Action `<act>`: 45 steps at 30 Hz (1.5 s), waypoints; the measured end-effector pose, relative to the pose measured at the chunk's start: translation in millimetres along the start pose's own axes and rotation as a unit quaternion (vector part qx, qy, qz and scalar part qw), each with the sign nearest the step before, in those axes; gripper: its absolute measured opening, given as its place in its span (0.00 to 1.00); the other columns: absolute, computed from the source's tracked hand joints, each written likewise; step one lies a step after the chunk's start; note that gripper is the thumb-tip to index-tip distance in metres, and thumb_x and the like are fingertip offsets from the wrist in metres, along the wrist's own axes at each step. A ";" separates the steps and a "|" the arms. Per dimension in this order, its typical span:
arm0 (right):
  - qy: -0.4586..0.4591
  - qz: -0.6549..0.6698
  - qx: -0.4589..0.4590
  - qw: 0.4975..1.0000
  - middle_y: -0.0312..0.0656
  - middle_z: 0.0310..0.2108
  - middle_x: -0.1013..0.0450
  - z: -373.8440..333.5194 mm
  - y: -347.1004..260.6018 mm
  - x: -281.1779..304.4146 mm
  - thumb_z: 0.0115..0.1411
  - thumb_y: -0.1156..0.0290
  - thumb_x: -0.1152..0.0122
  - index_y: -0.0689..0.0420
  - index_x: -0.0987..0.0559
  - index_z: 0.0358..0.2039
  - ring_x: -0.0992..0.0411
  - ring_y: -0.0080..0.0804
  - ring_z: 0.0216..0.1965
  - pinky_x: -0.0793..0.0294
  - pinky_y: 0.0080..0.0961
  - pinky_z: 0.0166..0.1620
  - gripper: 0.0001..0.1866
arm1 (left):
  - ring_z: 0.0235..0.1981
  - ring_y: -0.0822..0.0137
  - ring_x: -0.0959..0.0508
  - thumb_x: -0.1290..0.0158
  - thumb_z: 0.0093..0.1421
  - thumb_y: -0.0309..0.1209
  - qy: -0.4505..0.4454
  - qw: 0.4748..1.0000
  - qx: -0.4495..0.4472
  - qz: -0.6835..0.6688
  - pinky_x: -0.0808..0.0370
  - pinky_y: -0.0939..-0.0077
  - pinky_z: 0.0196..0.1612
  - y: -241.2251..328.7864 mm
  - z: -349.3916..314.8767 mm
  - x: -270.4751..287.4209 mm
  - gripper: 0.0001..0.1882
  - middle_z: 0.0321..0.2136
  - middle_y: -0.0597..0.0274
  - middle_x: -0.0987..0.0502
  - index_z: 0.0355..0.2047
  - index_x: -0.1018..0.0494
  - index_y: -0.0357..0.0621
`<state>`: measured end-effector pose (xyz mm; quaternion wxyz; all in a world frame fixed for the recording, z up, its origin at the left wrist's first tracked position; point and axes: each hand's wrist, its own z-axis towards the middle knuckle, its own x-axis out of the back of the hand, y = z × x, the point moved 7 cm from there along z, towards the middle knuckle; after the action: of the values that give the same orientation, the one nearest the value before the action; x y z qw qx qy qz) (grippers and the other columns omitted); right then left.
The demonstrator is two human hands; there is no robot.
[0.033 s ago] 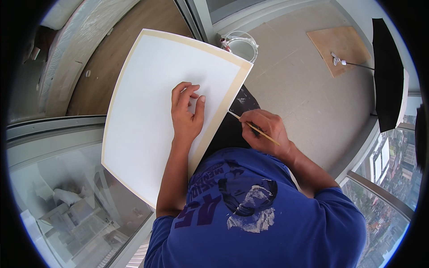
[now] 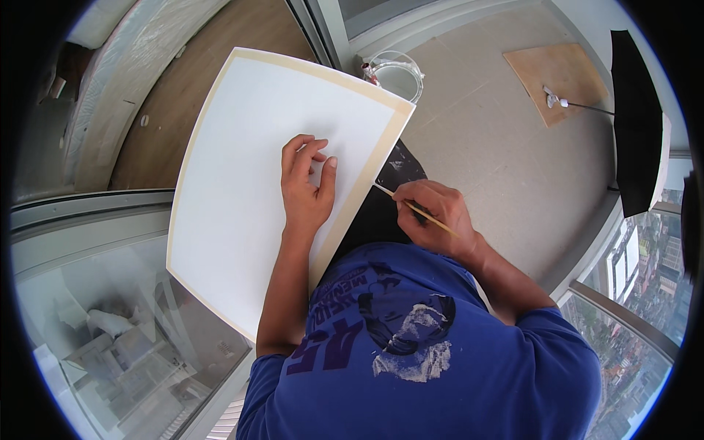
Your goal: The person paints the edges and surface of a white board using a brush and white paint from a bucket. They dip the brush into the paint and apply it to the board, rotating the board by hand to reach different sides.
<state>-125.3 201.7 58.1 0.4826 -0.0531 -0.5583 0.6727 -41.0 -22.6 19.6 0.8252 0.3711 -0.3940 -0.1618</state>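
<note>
white canvas (image 2: pixel 249 169) lies under left hand (image 2: pixel 306 187); right hand (image 2: pixel 433 216) grips brush (image 2: pixel 411 207).

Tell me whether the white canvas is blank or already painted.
Blank. The white canvas shows an even white face with a bare beige border; the left hand lies flat on it, covering a small patch.

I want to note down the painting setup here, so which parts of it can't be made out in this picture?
- Head view: the tip of the thin brush in the right hand is too small to show any paint.
- The dark palette is mostly covered by the white canvas and the right hand.
- The clear container is partly hidden by the canvas corner.
- The left hand hides the canvas beneath it.
</note>
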 end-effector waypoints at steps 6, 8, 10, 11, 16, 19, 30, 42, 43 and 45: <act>-0.018 0.018 -0.048 0.999 0.47 0.31 0.17 2.1 7.1 1.1 0.57 0.81 0.33 0.61 0.17 0.37 0.16 0.43 0.31 0.17 0.35 0.36 0.07 | 0.39 0.69 0.19 0.37 0.67 0.24 -0.001 1.000 0.000 -0.001 0.25 0.72 0.41 -0.2 -0.5 0.0 0.16 0.58 0.53 0.24 0.54 0.19 0.40; -0.015 0.019 -0.057 0.998 0.47 0.31 0.18 3.0 10.4 2.6 0.58 0.81 0.33 0.61 0.17 0.38 0.17 0.43 0.30 0.17 0.34 0.35 0.07 | 0.39 0.69 0.19 0.37 0.67 0.24 0.000 1.000 0.001 -0.004 0.25 0.72 0.41 -0.5 0.1 0.1 0.16 0.58 0.53 0.24 0.54 0.19 0.40; -0.009 -0.004 -0.040 0.999 0.46 0.31 0.18 5.2 8.7 5.6 0.58 0.81 0.33 0.60 0.17 0.38 0.17 0.43 0.30 0.18 0.34 0.35 0.07 | 0.39 0.69 0.19 0.37 0.67 0.24 0.001 1.000 0.002 -0.005 0.25 0.72 0.41 -1.1 -0.8 0.1 0.16 0.58 0.53 0.24 0.54 0.19 0.40; -0.006 -0.016 -0.032 0.999 0.46 0.31 0.18 6.2 8.0 6.8 0.58 0.81 0.33 0.60 0.17 0.38 0.17 0.43 0.30 0.18 0.35 0.35 0.08 | 0.39 0.69 0.19 0.37 0.67 0.24 0.001 1.000 0.001 -0.004 0.25 0.72 0.41 -1.4 -0.9 0.1 0.16 0.58 0.53 0.24 0.54 0.19 0.40; 0.007 -0.027 -0.014 0.999 0.46 0.30 0.18 7.8 9.9 9.9 0.57 0.82 0.33 0.60 0.18 0.39 0.18 0.42 0.29 0.18 0.35 0.34 0.08 | 0.38 0.69 0.19 0.37 0.66 0.24 0.002 1.000 0.006 -0.009 0.25 0.72 0.41 -2.3 -1.0 0.1 0.16 0.58 0.53 0.24 0.54 0.19 0.40; 0.005 -0.041 -0.001 0.999 0.46 0.31 0.18 8.7 6.7 12.0 0.57 0.82 0.33 0.60 0.18 0.39 0.17 0.43 0.30 0.17 0.35 0.34 0.09 | 0.38 0.69 0.19 0.37 0.66 0.24 0.003 1.000 0.009 -0.011 0.25 0.72 0.41 -1.4 -0.7 0.6 0.16 0.58 0.52 0.24 0.54 0.19 0.40; -0.018 -0.018 0.007 1.000 0.46 0.34 0.16 0.5 -3.3 2.0 0.57 0.83 0.32 0.60 0.19 0.39 0.16 0.43 0.33 0.16 0.34 0.37 0.09 | 0.39 0.68 0.18 0.37 0.66 0.24 0.001 1.000 -0.014 -0.024 0.25 0.72 0.41 2.8 -0.6 1.4 0.14 0.57 0.52 0.22 0.53 0.19 0.40; 0.071 -0.050 0.148 0.985 0.43 0.43 0.18 47.5 -27.7 -16.9 0.57 0.80 0.28 0.58 0.19 0.43 0.19 0.44 0.42 0.21 0.37 0.47 0.13 | 0.35 0.67 0.18 0.44 0.76 0.30 -0.111 0.932 0.082 -0.335 0.25 0.73 0.41 13.7 -10.6 -15.8 0.13 0.33 0.57 0.15 0.39 0.16 0.33; 0.065 -0.062 0.174 0.981 0.42 0.44 0.18 52.1 -32.5 -25.5 0.56 0.80 0.28 0.58 0.19 0.42 0.20 0.43 0.43 0.21 0.38 0.48 0.13 | 0.35 0.68 0.18 0.45 0.77 0.31 -0.099 0.924 0.080 -0.359 0.25 0.74 0.41 12.3 -9.9 -15.0 0.14 0.32 0.58 0.15 0.38 0.16 0.33; 0.055 -0.082 0.215 0.972 0.40 0.48 0.19 58.8 -35.1 -40.3 0.54 0.78 0.25 0.56 0.17 0.42 0.21 0.41 0.46 0.24 0.38 0.51 0.15 | 0.34 0.71 0.20 0.46 0.78 0.32 -0.073 0.907 0.077 -0.407 0.26 0.75 0.41 7.3 -7.8 -13.2 0.16 0.32 0.60 0.16 0.38 0.16 0.32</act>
<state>-119.3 128.9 89.3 0.5666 0.0608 -0.3752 0.7311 -43.5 -6.6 14.7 0.6255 0.5485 -0.2794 -0.4794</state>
